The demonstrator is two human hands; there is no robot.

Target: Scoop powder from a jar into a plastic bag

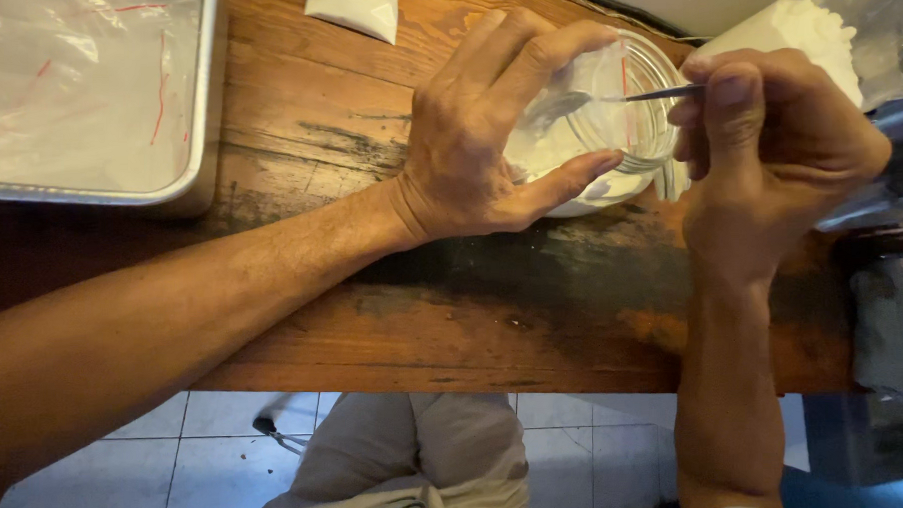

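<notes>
A: Starting with the biggest things, what is lying around the fingers?

B: The wooden table is carrying everything. Well off beyond the left hand's knuckles, a metal tray is sitting with clear plastic bags in it. Past the right hand's knuckles, a large bag of white powder is resting, and a small white packet is lying beyond the left fingertips.

A: And the hands?

B: The left hand is curling around the glass jar, fingers over the top and thumb beneath, gripping it tilted on its side. The right hand is pinching a thin spoon shut between thumb and fingers, its bowl reaching inside the jar mouth, where white powder is lying.

A: What could be going wrong?

B: Probably spilling. The jar is leaning with its mouth toward the right fingers, so a jerk of the spoon may be flicking powder onto the wood. The smooth glass could also be slipping if the left grip is loosening.

A: Is anything standing in the way?

B: The big bag is crowding the right hand; a grey cloth is lying near that wrist.
</notes>
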